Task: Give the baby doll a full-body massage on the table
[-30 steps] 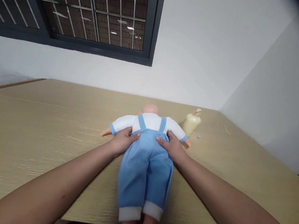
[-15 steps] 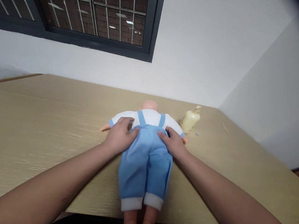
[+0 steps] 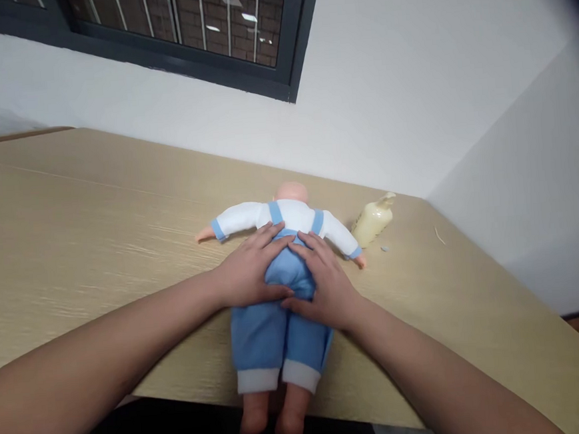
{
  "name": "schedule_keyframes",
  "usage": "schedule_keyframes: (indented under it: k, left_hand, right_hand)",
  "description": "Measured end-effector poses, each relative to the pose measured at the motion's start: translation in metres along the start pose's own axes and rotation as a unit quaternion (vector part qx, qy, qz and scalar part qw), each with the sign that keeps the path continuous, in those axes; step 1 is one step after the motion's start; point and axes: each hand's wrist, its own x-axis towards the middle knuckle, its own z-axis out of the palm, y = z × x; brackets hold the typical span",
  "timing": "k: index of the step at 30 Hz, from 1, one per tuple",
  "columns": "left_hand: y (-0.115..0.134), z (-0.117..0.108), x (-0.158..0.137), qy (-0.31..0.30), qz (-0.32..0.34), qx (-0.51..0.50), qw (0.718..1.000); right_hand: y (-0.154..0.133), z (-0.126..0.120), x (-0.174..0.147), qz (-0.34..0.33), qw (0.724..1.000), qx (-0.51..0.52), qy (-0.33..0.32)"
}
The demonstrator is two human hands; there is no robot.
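Note:
A baby doll (image 3: 288, 264) in blue overalls and a white top lies face down on the wooden table (image 3: 135, 229), its feet past the near edge. Both its arms are spread out to the sides. Across the left of its lower back and seat rests my left hand (image 3: 256, 263), palm down with fingers stretched out. My right hand (image 3: 327, 277) lies flat on the other side, fingers apart. The fingertips and thumbs of the two hands come close together over the middle of the overalls.
To the right of the doll's arm, a cream-coloured bottle (image 3: 373, 220) lies or leans on the table. Near it are a tiny bluish scrap (image 3: 384, 249) and a thin pale strand (image 3: 439, 235). A white wall (image 3: 375, 103) with a barred window (image 3: 194, 24) rises behind.
Both hands have moved from the doll's sides inward onto its lower back and seat, with fingers now spread flat. The camera view has tilted slightly downward.

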Motion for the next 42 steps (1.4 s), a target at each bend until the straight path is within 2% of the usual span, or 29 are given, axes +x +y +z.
schedule_keyframes:
  k: [3,7,12,15,17,21,23,26,30,37,42]
  left_hand:
    - [-0.003,-0.002,0.002,-0.037,-0.006,0.001,0.999]
    - [-0.001,-0.009,0.003,-0.053,-0.007,-0.008,0.999]
    - [-0.001,-0.012,0.003,-0.053,0.008,-0.026,0.998]
    - [-0.004,-0.008,0.001,-0.034,0.024,-0.024,0.999]
    - [-0.003,-0.005,0.000,-0.014,0.027,-0.007,1.000]
    - [0.005,-0.002,-0.001,0.088,0.012,0.041,0.995]
    - [0.011,-0.003,-0.001,0.122,0.019,0.054,0.991]
    - [0.017,-0.004,0.001,0.097,0.034,0.047,0.994]
    - [0.020,-0.004,0.007,0.056,0.006,0.033,0.998]
    - [0.016,-0.003,0.011,0.066,-0.015,0.010,0.998]
    - [0.017,-0.006,0.010,0.072,-0.012,-0.050,0.996]
  right_hand:
    - [0.002,-0.002,0.001,0.004,0.998,-0.019,-0.059]
    - [0.006,-0.008,0.002,-0.018,0.994,-0.011,-0.108]
    - [0.008,-0.011,0.002,-0.033,0.993,-0.006,-0.109]
    - [0.009,-0.008,0.002,-0.044,0.996,-0.013,-0.077]
    - [0.010,-0.006,0.002,-0.043,0.999,-0.013,-0.021]
    - [0.013,-0.005,0.003,-0.025,0.991,-0.015,0.133]
    - [0.012,-0.005,0.004,-0.026,0.987,-0.015,0.157]
    - [0.008,-0.004,0.005,-0.021,0.993,-0.027,0.111]
    - [0.002,-0.005,0.010,0.010,0.998,-0.034,0.043]
    - [-0.001,-0.005,0.013,0.029,0.999,-0.028,0.015]
    - [-0.003,-0.010,0.012,0.033,0.999,-0.002,0.013]
